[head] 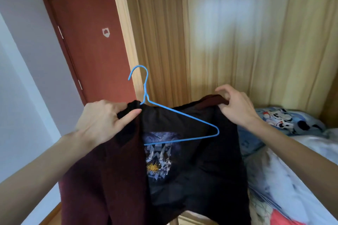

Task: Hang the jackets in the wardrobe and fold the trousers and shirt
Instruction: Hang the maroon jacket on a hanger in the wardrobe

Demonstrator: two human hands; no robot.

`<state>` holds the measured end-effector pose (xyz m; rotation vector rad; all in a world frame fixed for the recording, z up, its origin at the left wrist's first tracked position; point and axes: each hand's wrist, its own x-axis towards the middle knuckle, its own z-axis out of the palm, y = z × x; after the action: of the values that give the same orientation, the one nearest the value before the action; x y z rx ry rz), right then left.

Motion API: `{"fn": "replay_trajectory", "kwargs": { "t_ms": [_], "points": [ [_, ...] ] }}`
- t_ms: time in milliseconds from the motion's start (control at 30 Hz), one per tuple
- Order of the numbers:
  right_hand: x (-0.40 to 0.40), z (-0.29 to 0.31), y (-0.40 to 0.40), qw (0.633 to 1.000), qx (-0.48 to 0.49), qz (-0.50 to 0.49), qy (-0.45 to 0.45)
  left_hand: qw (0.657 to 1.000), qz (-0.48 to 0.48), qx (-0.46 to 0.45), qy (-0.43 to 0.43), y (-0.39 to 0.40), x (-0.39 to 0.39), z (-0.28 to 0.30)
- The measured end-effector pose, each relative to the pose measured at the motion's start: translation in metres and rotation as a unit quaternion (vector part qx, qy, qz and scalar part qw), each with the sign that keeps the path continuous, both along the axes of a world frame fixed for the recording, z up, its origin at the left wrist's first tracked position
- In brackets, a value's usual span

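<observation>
I hold a dark maroon jacket [102,179] with a black lining spread open in front of me, a printed label showing on the lining. A blue wire hanger [175,113] sits partly inside it, hook up and its left end hidden under the collar. My left hand [104,120] grips the jacket's left shoulder and collar, near the hanger's neck. My right hand [236,105] pinches the jacket's right shoulder, holding it up apart from the hanger's free right end.
A wooden wardrobe [237,32] with shut doors rises straight ahead. A red-brown door [91,45] stands at the left beside a white wall. At the right lies a bed [301,151] with a cartoon-print pillow [285,118] and more clothes [279,219] heaped on it.
</observation>
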<state>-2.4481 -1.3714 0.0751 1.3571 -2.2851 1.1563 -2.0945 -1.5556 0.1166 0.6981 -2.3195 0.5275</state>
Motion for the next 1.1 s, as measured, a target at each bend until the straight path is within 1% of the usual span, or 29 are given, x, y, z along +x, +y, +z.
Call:
{"fn": "replay_trajectory", "kwargs": {
  "t_ms": [67, 167, 300, 433, 500, 600, 700, 733, 767, 833, 867, 900, 933, 1033, 1100],
  "points": [
    [0.009, 0.016, 0.008, 0.999, -0.026, -0.002, 0.029, 1.0, 0.002, -0.025, -0.002, 0.008, -0.01, -0.004],
    [0.028, 0.039, 0.019, 0.998, -0.023, 0.013, 0.059, 0.999, 0.013, -0.044, 0.013, 0.021, -0.024, -0.006],
    [0.057, 0.051, 0.029, 0.995, -0.027, 0.056, 0.079, 0.996, 0.015, -0.042, 0.082, 0.037, -0.037, 0.001],
    [0.072, 0.035, 0.036, 0.988, -0.027, 0.136, 0.073, 0.986, 0.011, -0.026, 0.166, 0.044, -0.04, 0.015],
    [0.072, 0.03, 0.043, 0.983, -0.036, 0.156, 0.084, 0.98, 0.009, -0.014, 0.197, 0.046, -0.04, 0.02],
    [0.06, 0.037, 0.055, 0.974, -0.056, 0.121, 0.181, 0.972, -0.009, -0.004, 0.234, 0.05, -0.041, 0.026],
    [0.042, 0.048, 0.059, 0.937, -0.148, 0.107, 0.297, 0.966, -0.029, -0.009, 0.256, 0.052, -0.043, 0.032],
    [0.035, 0.052, 0.059, 0.936, -0.146, 0.101, 0.304, 0.965, -0.033, -0.01, 0.259, 0.053, -0.043, 0.033],
    [0.029, 0.058, 0.059, 0.949, -0.119, 0.098, 0.276, 0.965, -0.037, -0.011, 0.261, 0.054, -0.044, 0.033],
    [0.02, 0.07, 0.06, 0.977, -0.024, 0.107, 0.183, 0.963, -0.045, -0.02, 0.264, 0.055, -0.043, 0.033],
    [0.017, 0.072, 0.059, 0.98, 0.028, 0.118, 0.159, 0.962, -0.047, -0.028, 0.266, 0.055, -0.043, 0.033],
    [0.014, 0.071, 0.057, 0.976, 0.071, 0.132, 0.155, 0.962, -0.049, -0.035, 0.266, 0.055, -0.042, 0.033],
    [0.013, 0.068, 0.054, 0.972, 0.093, 0.152, 0.152, 0.963, -0.048, -0.039, 0.264, 0.056, -0.041, 0.033],
    [0.018, 0.059, 0.046, 0.966, 0.081, 0.216, 0.114, 0.967, -0.046, -0.047, 0.246, 0.055, -0.038, 0.03],
    [0.024, 0.059, 0.043, 0.96, 0.059, 0.25, 0.112, 0.971, -0.059, -0.056, 0.224, 0.055, -0.037, 0.028]
  ]
}}
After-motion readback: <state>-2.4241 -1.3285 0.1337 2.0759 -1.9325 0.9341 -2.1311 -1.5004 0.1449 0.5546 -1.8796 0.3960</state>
